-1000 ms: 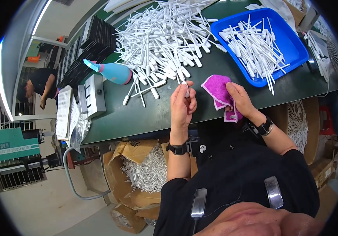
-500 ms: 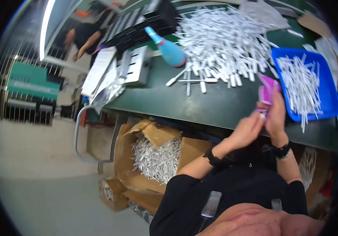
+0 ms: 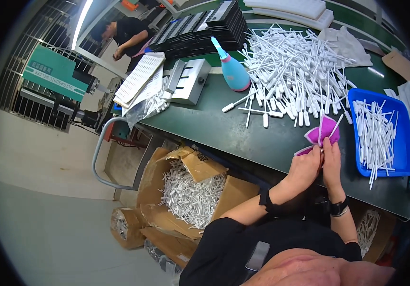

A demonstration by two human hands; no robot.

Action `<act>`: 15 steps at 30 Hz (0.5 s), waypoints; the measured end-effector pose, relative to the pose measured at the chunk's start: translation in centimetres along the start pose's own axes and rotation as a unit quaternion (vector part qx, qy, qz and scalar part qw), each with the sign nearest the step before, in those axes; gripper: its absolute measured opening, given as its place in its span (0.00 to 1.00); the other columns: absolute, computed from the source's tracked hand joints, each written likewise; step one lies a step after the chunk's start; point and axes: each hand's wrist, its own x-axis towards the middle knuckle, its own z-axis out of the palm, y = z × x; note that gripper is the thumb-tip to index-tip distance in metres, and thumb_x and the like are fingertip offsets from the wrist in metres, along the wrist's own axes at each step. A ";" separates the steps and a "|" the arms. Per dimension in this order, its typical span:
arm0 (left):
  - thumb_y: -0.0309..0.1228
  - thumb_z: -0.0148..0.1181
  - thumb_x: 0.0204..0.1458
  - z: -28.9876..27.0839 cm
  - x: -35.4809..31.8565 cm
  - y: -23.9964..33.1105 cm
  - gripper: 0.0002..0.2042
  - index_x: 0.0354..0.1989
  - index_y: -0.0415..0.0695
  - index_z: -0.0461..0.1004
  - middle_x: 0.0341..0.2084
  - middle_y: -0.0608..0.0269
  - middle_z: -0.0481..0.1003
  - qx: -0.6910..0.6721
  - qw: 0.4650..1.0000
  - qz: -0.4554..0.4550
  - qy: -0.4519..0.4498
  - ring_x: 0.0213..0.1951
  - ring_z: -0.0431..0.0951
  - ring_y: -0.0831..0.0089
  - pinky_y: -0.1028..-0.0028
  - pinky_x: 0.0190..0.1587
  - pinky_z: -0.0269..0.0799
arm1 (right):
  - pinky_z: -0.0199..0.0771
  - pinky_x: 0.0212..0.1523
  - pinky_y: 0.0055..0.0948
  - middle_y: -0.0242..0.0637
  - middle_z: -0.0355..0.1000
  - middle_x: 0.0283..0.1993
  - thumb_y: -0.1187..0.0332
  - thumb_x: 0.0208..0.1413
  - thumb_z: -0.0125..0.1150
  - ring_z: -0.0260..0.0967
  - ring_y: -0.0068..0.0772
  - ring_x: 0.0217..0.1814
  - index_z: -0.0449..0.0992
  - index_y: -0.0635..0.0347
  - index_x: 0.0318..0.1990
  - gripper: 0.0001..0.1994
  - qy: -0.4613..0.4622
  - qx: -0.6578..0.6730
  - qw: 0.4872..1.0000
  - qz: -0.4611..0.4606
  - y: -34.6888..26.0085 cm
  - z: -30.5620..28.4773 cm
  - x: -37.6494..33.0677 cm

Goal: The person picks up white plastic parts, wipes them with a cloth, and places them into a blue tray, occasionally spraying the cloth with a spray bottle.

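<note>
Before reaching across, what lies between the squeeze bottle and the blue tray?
Head view: a heap of white sticks between squeeze bottle and blue tray, with the purple cloth at the heap's near edge.

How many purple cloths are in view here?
1: the purple cloth, at the left hand and right hand, left of the blue tray. Others could be hidden under the white pile.

Teal squeeze bottle (image 3: 235, 73) beside a metal fixture (image 3: 192, 81), stacked black trays (image 3: 224, 34) behind.
</note>
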 end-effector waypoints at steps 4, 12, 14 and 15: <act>0.34 0.54 0.56 -4.9 2.7 0.9 0.13 0.31 0.33 0.72 0.15 0.51 0.71 -0.103 0.989 0.101 -0.025 0.19 0.75 0.61 0.68 0.22 0.67 | 0.56 0.26 0.17 0.23 0.62 0.25 0.59 0.65 0.45 0.55 0.14 0.26 0.69 0.61 0.40 0.14 -0.053 0.133 0.988 0.062 0.1 -3.8 0.9; 0.34 0.50 0.60 -4.2 5.4 -0.3 0.14 0.31 0.35 0.76 0.14 0.68 0.70 -0.574 0.794 -0.171 -0.108 0.19 0.67 0.87 0.83 0.20 0.60 | 0.55 0.27 0.14 0.23 0.64 0.28 0.60 0.65 0.46 0.55 0.10 0.27 0.71 0.61 0.43 0.13 -0.260 0.170 0.941 0.133 -2.5 -3.7 -0.5; 0.34 0.50 0.60 -3.8 5.5 -0.6 0.14 0.31 0.35 0.76 0.15 0.69 0.70 -0.563 0.804 -0.168 -0.084 0.19 0.67 0.88 0.84 0.20 0.60 | 0.57 0.28 0.15 0.24 0.64 0.28 0.60 0.65 0.45 0.57 0.11 0.27 0.70 0.61 0.44 0.13 -0.223 0.087 0.967 0.090 -2.5 -3.5 -0.9; 0.34 0.49 0.61 -3.5 5.5 -0.8 0.15 0.31 0.35 0.76 0.16 0.69 0.71 -0.553 0.814 -0.167 -0.055 0.19 0.67 0.89 0.84 0.20 0.60 | 0.59 0.29 0.16 0.24 0.65 0.29 0.61 0.65 0.45 0.58 0.12 0.28 0.70 0.62 0.45 0.14 -0.188 0.001 0.981 0.047 -2.2 -3.5 -1.0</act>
